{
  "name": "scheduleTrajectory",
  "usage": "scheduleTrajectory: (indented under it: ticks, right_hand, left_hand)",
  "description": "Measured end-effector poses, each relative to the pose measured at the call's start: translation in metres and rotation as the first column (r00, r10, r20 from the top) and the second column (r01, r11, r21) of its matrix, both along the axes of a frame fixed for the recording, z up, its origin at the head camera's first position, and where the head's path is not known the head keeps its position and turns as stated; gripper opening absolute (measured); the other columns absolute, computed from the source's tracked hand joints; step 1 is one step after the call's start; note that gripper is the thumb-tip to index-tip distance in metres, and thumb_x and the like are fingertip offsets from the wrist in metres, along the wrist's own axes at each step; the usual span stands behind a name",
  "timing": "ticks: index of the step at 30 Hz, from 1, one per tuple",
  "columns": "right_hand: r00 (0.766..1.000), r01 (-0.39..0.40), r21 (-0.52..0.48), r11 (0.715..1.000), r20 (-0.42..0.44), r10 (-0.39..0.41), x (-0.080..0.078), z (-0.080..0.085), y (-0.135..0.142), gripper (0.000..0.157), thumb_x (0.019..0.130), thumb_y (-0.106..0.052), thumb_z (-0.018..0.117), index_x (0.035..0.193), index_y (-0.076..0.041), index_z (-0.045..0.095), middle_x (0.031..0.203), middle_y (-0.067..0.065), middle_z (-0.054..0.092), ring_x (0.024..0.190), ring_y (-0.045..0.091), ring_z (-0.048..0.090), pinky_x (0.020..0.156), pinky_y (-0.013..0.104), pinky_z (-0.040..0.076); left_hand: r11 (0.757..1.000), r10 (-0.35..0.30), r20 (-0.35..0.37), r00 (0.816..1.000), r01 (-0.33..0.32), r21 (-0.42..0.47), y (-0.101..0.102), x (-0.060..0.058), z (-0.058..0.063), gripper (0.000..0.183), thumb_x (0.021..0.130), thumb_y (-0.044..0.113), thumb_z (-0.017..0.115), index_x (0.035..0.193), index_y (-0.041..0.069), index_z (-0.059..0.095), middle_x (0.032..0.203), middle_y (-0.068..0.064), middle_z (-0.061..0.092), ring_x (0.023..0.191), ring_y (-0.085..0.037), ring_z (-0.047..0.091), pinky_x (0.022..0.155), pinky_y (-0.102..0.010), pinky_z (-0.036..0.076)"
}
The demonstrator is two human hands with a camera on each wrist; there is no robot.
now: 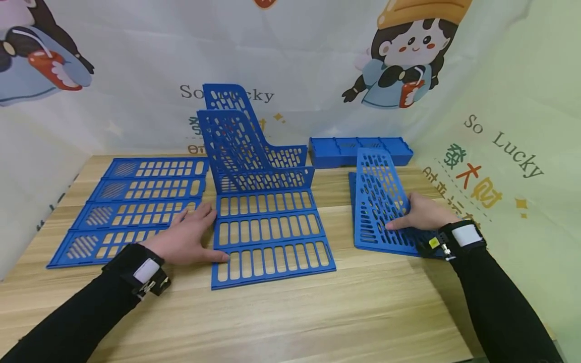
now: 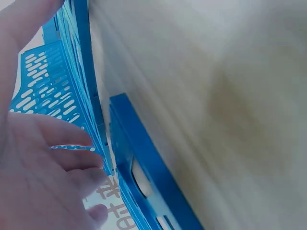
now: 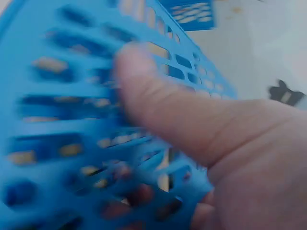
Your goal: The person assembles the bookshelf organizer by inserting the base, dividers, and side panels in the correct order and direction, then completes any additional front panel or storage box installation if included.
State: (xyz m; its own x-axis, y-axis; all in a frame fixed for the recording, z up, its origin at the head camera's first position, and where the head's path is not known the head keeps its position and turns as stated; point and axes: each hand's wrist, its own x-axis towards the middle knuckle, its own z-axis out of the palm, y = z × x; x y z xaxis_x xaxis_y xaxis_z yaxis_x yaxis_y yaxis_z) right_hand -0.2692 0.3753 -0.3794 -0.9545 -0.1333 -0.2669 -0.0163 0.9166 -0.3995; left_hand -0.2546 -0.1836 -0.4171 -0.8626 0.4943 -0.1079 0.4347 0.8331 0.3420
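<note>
My right hand (image 1: pixel 424 213) pinches a blue perforated side panel (image 1: pixel 376 201), thumb on its front face and fingers behind it. Through the slots in the right wrist view, those fingertips (image 3: pixel 139 194) show. The panel tilts up over another blue panel (image 1: pixel 352 194). My left hand (image 1: pixel 188 237) lies with fingers spread between two sets of blue parts, its thumb over the flat slotted base (image 1: pixel 268 218) of a partly assembled file rack. Its other fingers reach over the right ends of the slotted strips (image 1: pixel 81 217). Two upright side panels (image 1: pixel 227 118) stand at the base's far end.
A long blue piece (image 1: pixel 327 159) lies at the back right against the patterned cloth (image 1: pixel 308 60). Several slotted strips lie joined flat on the left of the wooden table (image 1: pixel 290 322). The cloth also hangs along the right side, near my right arm.
</note>
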Motion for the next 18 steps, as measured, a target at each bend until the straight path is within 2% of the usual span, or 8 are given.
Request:
scheduleTrajectory:
  ticks: [2, 4, 7, 9, 11, 12, 16, 18]
  right_hand:
    - [0.999, -0.029, -0.064, 0.998, 0.029, 0.031, 0.001, 0.008, 0.002, 0.085, 0.097, -0.047, 0.085, 0.147, 0.011, 0.048, 0.133, 0.03, 0.07, 0.123, 0.046, 0.069, 0.105, 0.063, 0.057]
    - [0.998, -0.051, -0.158, 0.986, 0.021, 0.055, 0.0, 0.014, -0.001, 0.081, 0.102, -0.036, 0.081, 0.156, 0.01, 0.04, 0.141, 0.032, 0.066, 0.13, 0.047, 0.067, 0.108, 0.062, 0.056]
    - [0.995, -0.067, -0.264, 0.962, -0.083, 0.047, -0.002, 0.02, -0.015, 0.06, 0.107, -0.024, 0.075, 0.149, 0.005, 0.042, 0.124, 0.025, 0.069, 0.113, 0.037, 0.07, 0.093, 0.043, 0.06]
    - [0.982, -0.076, -0.296, 0.952, -0.189, 0.02, -0.005, 0.021, -0.029, 0.042, 0.109, -0.021, 0.072, 0.134, -0.001, 0.045, 0.108, 0.015, 0.064, 0.097, 0.028, 0.063, 0.079, 0.035, 0.053]
    - [0.952, -0.078, -0.252, 0.965, -0.305, -0.003, -0.009, 0.019, -0.043, 0.035, 0.11, -0.023, 0.071, 0.118, -0.004, 0.042, 0.097, 0.009, 0.052, 0.084, 0.026, 0.052, 0.07, 0.034, 0.042]
    - [0.935, -0.085, -0.225, 0.971, -0.355, -0.001, -0.012, 0.017, -0.05, 0.035, 0.11, -0.022, 0.07, 0.113, -0.005, 0.04, 0.092, 0.008, 0.051, 0.08, 0.025, 0.051, 0.068, 0.035, 0.041]
    - [0.877, -0.124, -0.105, 0.987, -0.477, 0.06, -0.023, 0.006, -0.067, 0.034, 0.11, -0.021, 0.07, 0.104, -0.006, 0.04, 0.079, 0.006, 0.051, 0.069, 0.026, 0.053, 0.086, 0.049, 0.035]
    - [0.869, -0.141, -0.084, 0.986, -0.489, 0.083, -0.028, 0.002, -0.071, 0.034, 0.11, -0.02, 0.07, 0.103, -0.005, 0.041, 0.076, 0.005, 0.052, 0.068, 0.025, 0.055, 0.094, 0.056, 0.029]
  left_hand:
    - [1.0, 0.0, -0.003, 1.0, 0.0, -0.012, -0.002, 0.005, 0.001, 0.124, 0.088, 0.076, 0.078, 0.166, -0.01, 0.035, 0.177, -0.034, 0.024, 0.166, -0.053, 0.021, 0.133, -0.076, 0.007]
    - [1.0, -0.004, 0.002, 1.0, 0.004, -0.015, -0.003, 0.007, 0.002, 0.119, 0.09, 0.075, 0.076, 0.165, -0.009, 0.037, 0.176, -0.032, 0.028, 0.166, -0.051, 0.024, 0.133, -0.075, 0.008]
    - [1.0, -0.009, 0.019, 1.0, 0.009, -0.011, -0.005, 0.009, 0.002, 0.114, 0.093, 0.072, 0.075, 0.165, -0.008, 0.039, 0.177, -0.029, 0.03, 0.165, -0.049, 0.028, 0.134, -0.075, 0.008]
    - [1.0, -0.011, 0.026, 1.0, 0.011, -0.009, -0.006, 0.009, 0.001, 0.113, 0.094, 0.072, 0.075, 0.166, -0.008, 0.038, 0.177, -0.03, 0.028, 0.165, -0.049, 0.029, 0.134, -0.074, 0.008]
    - [1.0, -0.012, 0.034, 0.999, 0.012, -0.003, -0.008, 0.009, 0.0, 0.113, 0.094, 0.071, 0.074, 0.166, -0.008, 0.037, 0.178, -0.029, 0.027, 0.165, -0.049, 0.029, 0.135, -0.073, 0.007]
    - [1.0, -0.014, 0.036, 0.999, 0.014, 0.001, -0.008, 0.009, 0.0, 0.113, 0.095, 0.072, 0.074, 0.166, -0.008, 0.037, 0.178, -0.029, 0.026, 0.165, -0.049, 0.029, 0.135, -0.073, 0.007]
    - [1.0, -0.021, 0.037, 0.999, 0.021, 0.0, -0.01, 0.009, -0.003, 0.113, 0.095, 0.074, 0.071, 0.166, -0.007, 0.036, 0.179, -0.028, 0.025, 0.165, -0.048, 0.028, 0.135, -0.072, 0.007]
    - [1.0, -0.022, 0.034, 0.999, 0.022, -0.007, -0.011, 0.009, -0.003, 0.113, 0.096, 0.074, 0.071, 0.167, -0.006, 0.036, 0.179, -0.027, 0.025, 0.166, -0.048, 0.028, 0.135, -0.072, 0.007]
